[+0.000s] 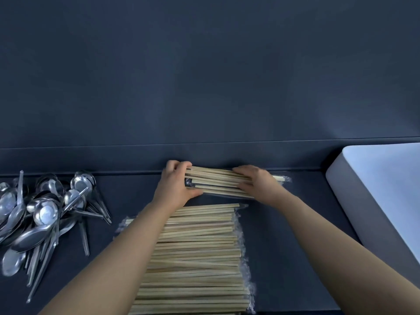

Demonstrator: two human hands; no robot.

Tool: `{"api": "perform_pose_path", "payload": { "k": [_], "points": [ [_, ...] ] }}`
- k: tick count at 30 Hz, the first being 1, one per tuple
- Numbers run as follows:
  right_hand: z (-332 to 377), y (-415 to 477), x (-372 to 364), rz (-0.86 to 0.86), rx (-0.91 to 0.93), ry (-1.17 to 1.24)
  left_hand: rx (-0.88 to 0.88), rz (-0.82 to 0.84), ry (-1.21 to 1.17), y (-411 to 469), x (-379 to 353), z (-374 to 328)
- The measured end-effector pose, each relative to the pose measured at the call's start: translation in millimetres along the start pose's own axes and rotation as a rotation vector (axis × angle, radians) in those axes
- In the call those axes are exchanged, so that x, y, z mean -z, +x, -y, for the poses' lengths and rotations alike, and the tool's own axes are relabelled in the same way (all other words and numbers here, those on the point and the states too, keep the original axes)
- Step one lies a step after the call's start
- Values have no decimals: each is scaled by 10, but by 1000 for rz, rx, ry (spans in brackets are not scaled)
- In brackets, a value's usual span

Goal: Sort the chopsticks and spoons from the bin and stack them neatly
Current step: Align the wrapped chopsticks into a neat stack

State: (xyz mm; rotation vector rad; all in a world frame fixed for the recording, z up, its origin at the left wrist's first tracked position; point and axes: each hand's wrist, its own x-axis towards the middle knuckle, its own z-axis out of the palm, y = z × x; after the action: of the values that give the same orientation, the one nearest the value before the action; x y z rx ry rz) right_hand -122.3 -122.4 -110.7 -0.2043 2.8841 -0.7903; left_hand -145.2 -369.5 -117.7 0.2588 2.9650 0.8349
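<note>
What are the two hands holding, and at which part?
Both hold a bundle of pale wooden chopsticks: the left hand grips its left end, the right hand grips near its right end.

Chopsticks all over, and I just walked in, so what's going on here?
A person grips a bundle of chopsticks in both hands, left hand at its left end, right hand toward its right, at the back of the counter. A large stack of chopsticks lies nearer. Spoons sit in a loose pile at left; a white bin stands at right.
</note>
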Motion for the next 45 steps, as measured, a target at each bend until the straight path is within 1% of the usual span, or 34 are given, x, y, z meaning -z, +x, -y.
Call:
{"api": "perform_pose_path", "payload": {
  "k": [2, 4, 6, 9, 15, 17, 19, 21, 23, 25, 27, 29, 31, 33, 36, 39, 42, 45],
  "points": [
    [-2, -14, 26, -97, 12, 12, 10, -36, 65, -11, 20, 56],
    [-68, -56, 23, -177, -52, -66, -16, -55, 120, -9, 27, 100],
    [-108, -108, -43, -153, -104, -99, -49, -5, 81, -9, 21, 125],
    [-1, -120, -196, -106, -46, -15, -59, 71, -44, -45, 41, 163],
    [369, 72, -398, -7, 98, 40, 51, 66, -66, -200, 301, 484],
    [441, 104, -394, -21, 109, 91, 88, 80, -78, -251, 387, 578],
    [435, 78, -340, -122, 15, 186, 121, 75, -100, -296, 447, 637],
    [355, -5, -293, -238, -142, 217, 152, 81, -186, -336, 471, 674],
    [300, -102, -282, -289, -243, 238, 173, 110, -265, -367, 460, 687],
    [326, -175, -317, -262, -256, 318, 143, 139, -278, -384, 417, 691],
    [404, -216, -382, -176, -260, 399, 102, 150, -271, -395, 395, 693],
    [497, -238, -435, -129, -242, 480, 101, 153, -270, -402, 410, 707],
    [539, -237, -447, -111, -245, 564, 109, 149, -268, -400, 449, 739],
    [532, -245, -402, -136, -286, 614, 122, 130, -287, -408, 508, 776],
    [455, -268, -368, -205, -344, 569, 142, 74, -330, -465, 563, 882],
    [485, -321, -462, -176, -334, 541, 148, 67, -353, -580, 517, 928],
    [643, -382, -556, -117, -308, 498, 114, 104, -348, -649, 429, 898],
    [562, -314, -560, -166, -325, 510, 133, 78, -352, -639, 440, 901]
  ]
}}
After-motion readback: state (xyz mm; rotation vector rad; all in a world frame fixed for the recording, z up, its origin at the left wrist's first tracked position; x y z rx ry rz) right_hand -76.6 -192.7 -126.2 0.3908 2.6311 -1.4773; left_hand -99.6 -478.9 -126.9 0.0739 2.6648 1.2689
